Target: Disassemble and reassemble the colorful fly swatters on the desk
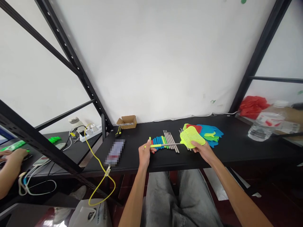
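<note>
Above the table [227, 143]: one lime swatter [172, 144], left fingers [148, 144] pinching handle [156, 146], right fingers [195, 144] pinching head [191, 135]; apparently a joining step, next calling for straight alignment.

My count: two hands, left [145, 152] and right [201, 147], on one swatter [192, 137]. Loose handles [156, 140]: six or more, packed tight. Rods [170, 138]: at least five. Loose heads [214, 127]: at least three, overlapping, exact number unclear. One phone [115, 153] on my side, one box [127, 125], one bottle [267, 124], one red bag [253, 105].
</note>
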Motion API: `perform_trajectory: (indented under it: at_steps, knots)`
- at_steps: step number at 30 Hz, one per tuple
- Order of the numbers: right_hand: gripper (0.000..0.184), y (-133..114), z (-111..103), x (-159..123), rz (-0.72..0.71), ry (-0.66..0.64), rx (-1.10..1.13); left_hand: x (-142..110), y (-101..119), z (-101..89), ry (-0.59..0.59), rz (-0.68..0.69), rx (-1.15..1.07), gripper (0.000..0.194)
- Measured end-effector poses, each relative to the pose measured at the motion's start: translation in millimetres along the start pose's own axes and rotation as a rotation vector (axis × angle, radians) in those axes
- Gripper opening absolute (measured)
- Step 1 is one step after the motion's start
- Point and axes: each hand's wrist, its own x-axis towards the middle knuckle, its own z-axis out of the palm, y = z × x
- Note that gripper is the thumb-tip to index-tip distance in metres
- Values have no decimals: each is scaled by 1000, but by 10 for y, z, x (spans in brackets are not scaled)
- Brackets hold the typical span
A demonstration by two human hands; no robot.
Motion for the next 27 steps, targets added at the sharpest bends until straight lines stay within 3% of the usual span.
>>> perform_trajectory:
  at_steps: [10,15,21,27]
  knots:
    - [32,-61,39,-24,-9,6,-6,-9,17,-7,-53,-11,-17,49]
    - [38,-43,54,-10,-19,47,-1,-15,54,3,-132,31,58,47]
    - [35,-55,52,-17,-13,7,-34,-33,133,2,-219,106,167,38]
    - [35,-81,72,-21,-16,14,-36,-79,229,31,-293,157,238,45]
